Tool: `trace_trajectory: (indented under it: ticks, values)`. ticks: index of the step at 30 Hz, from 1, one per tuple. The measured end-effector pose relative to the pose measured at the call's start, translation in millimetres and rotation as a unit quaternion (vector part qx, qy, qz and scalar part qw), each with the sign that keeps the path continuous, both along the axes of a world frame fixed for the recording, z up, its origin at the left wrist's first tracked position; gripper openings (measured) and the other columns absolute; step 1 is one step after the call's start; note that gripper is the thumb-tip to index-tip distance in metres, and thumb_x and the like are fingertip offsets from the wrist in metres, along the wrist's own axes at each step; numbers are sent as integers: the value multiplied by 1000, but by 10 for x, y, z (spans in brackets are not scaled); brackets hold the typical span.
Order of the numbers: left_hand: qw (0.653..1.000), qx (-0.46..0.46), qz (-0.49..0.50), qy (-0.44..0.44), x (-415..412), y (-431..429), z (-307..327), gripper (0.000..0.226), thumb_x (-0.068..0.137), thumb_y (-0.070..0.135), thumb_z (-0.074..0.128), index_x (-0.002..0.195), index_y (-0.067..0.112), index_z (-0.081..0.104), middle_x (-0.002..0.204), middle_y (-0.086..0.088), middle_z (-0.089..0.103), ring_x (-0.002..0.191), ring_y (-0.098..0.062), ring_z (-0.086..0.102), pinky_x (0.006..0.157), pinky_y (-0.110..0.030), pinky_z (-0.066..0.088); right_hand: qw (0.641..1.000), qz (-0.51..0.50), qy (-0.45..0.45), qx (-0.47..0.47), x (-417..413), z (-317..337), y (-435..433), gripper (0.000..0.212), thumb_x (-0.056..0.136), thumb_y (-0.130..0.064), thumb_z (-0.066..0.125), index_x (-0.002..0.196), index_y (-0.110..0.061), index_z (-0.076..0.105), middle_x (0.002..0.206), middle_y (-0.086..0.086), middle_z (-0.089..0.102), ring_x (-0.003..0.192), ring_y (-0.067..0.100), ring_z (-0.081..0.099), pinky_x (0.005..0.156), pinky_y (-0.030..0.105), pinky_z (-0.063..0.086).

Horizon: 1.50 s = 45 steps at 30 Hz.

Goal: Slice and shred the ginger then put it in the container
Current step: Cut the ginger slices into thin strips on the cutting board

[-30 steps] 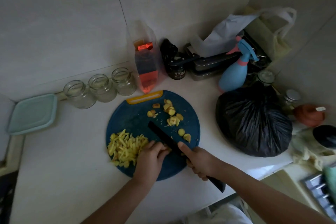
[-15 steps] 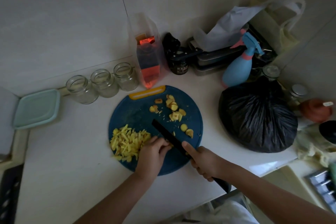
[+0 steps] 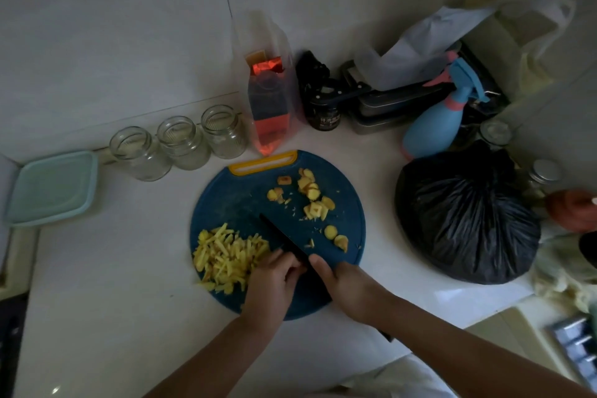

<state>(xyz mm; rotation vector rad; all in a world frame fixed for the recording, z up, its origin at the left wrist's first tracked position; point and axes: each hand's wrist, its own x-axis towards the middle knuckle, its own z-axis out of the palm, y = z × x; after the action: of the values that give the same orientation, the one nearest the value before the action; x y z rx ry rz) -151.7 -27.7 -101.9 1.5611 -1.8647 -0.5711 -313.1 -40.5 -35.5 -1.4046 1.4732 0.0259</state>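
Note:
A round blue cutting board (image 3: 239, 200) with a yellow handle lies on the white counter. A heap of shredded ginger (image 3: 226, 255) covers its left side, and ginger slices (image 3: 311, 194) lie scattered on its right. My right hand (image 3: 345, 284) grips the handle of a black knife (image 3: 281, 236), whose blade lies slanted across the board. My left hand (image 3: 271, 281) has curled fingers pressed down against the blade's left side; what is under them is hidden. A pale green lidded container (image 3: 51, 187) sits at the far left.
Three glass jars (image 3: 181, 142) stand in a row behind the board, beside a clear bag (image 3: 268, 100) with red packaging. A full black bag (image 3: 465, 220) sits right of the board, a blue spray bottle (image 3: 433, 126) and stacked tins behind it.
The knife blade and both hands have stayed at the board's lower middle, with small chopping shifts. The camera view has drifted slightly; the ginger heap looks unchanged.

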Motion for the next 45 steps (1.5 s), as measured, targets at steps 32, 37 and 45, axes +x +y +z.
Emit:
trace_trajectory:
  ticks: [32,37,45]
  values:
    - [1000,-21,-14,16,15,-20,-27,26,64,3,85,64,12,61,68,6,57,61,-2,52,51,-8,37,978,-94,-42,179,-198,142,-48,67,85,-79,30,60,-17,34,42,-4,32,33,12,24,36,18,23]
    - [999,-32,-12,16,23,-29,-33,19,75,17,74,66,16,58,68,6,55,62,-4,50,53,-9,34,997,-20,-6,72,-74,78,-19,69,91,-71,23,71,-10,50,61,11,54,44,16,47,43,27,43]
    - [998,-53,-34,-1,68,-36,-33,22,84,28,54,69,13,63,70,3,58,61,-9,57,53,-24,47,996,-61,-30,55,90,30,-156,63,94,-66,27,66,-13,46,58,2,48,42,7,44,46,22,39]
